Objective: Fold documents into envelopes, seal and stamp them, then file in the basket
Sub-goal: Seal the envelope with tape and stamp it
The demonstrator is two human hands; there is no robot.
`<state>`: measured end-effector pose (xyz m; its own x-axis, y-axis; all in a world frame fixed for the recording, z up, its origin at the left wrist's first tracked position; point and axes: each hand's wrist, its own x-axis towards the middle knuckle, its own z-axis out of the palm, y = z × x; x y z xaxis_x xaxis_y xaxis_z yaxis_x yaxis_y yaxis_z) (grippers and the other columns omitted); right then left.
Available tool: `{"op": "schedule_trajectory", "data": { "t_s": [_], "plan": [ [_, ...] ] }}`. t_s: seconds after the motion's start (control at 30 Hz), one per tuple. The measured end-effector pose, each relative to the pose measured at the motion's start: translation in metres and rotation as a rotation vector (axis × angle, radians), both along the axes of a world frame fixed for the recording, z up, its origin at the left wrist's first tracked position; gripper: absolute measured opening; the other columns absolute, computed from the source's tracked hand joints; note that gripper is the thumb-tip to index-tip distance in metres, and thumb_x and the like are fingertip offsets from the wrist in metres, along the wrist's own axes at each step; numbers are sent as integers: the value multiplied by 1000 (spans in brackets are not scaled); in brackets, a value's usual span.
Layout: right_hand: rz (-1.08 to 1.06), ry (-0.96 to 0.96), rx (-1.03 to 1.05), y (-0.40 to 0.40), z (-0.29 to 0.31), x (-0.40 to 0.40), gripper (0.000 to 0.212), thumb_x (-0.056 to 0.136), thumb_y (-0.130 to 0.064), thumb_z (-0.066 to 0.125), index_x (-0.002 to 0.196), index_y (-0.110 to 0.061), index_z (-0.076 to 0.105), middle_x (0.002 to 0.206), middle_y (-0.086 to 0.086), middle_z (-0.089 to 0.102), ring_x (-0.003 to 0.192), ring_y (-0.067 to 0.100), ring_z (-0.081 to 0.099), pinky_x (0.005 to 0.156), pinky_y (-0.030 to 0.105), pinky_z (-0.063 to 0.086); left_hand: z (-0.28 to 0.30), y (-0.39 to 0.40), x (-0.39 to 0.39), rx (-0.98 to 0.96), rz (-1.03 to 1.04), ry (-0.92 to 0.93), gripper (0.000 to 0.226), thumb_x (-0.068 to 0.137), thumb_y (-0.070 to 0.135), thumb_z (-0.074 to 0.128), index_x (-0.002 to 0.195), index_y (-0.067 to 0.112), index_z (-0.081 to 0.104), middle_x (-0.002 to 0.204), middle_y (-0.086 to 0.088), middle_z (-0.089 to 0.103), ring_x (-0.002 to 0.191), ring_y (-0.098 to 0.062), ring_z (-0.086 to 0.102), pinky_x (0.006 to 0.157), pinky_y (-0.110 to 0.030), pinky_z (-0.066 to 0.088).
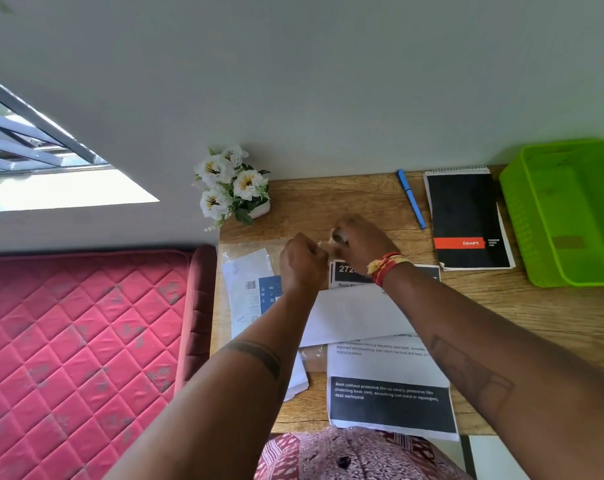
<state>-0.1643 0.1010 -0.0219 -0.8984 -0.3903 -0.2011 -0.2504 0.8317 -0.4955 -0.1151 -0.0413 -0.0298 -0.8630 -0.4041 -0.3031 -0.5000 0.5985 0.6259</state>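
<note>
Fingers point(314, 252) of both hands are curled up over the far middle of the table point(535, 313), right hand point(359, 242) gripping a small tape roll point(338, 237), left hand point(302, 261) pinching its end. White envelope point(356, 317) sits just nearer, on printed sheets point(390, 389). Green basket point(567, 209) far right.

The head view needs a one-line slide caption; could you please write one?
Both hands work a small clear tape roll above a white paper envelope on the wooden desk.
</note>
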Motion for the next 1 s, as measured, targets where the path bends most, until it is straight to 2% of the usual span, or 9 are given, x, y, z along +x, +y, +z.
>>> {"op": "schedule_trajectory", "data": {
  "t_s": [0.17,0.27,0.33,0.47,0.57,0.73,0.83,0.93,1.0],
  "plan": [
    [-15,-29,109,21,6,-19,43,93,-31,69,133,-18,58,128,12,58,113,33,59,91,39,51,-4,-10,14,81,9,-10,6,93,21,62,87,23,63,80,9,66,80,-16,64,61,-26,46],
    [-7,-10,141,20,1,-18,47,91,-33,70,134,-21,55,127,12,57,113,34,59,86,38,50,-1,-7,12,171,41,-13,13,98,38,66,91,27,65,83,9,71,84,-16,69,73,-34,57],
    [-21,-3,159,16,-1,-16,50,89,-38,71,134,-24,54,125,12,57,111,33,59,84,38,52,2,-5,10,202,51,-8,17,97,42,68,95,26,68,86,10,71,86,-14,69,76,-35,58],
    [-20,20,181,14,-4,-14,54,86,-41,72,134,-27,52,122,12,59,108,32,59,79,34,49,10,-6,8,201,40,16,21,96,44,70,99,23,71,87,11,71,83,-12,67,71,-31,55],
    [-28,18,180,16,-6,-14,55,85,-43,75,133,-26,52,122,13,59,109,33,59,80,35,48,15,-10,7,187,39,1,20,96,41,71,102,21,73,89,8,73,85,-15,68,76,-36,58],
    [-60,-25,162,18,-2,-12,65,84,-39,78,141,-20,51,135,14,55,123,35,53,96,43,49,24,-11,11,301,83,-23,16,94,38,74,101,24,75,91,9,76,87,-14,72,83,-43,61],
    [-71,-50,143,21,4,-7,68,83,-37,81,141,-21,49,138,14,52,127,35,50,99,45,48,30,-8,14,353,114,-24,12,93,35,75,98,25,76,89,8,76,86,-14,73,83,-45,62],
    [-203,-63,83,23,16,1,65,85,-37,77,139,-18,48,134,14,55,123,35,52,98,46,50,37,-2,19,137,-59,98,7,96,29,71,99,24,75,94,8,75,88,-13,69,80,-38,58],
    [-402,-91,-138,20,28,13,48,89,-43,71,128,-17,59,119,6,63,109,26,60,91,42,53,40,4,23,-33,-219,248,7,97,20,67,100,20,73,98,5,72,88,-13,64,74,-33,52]
  ]
}}
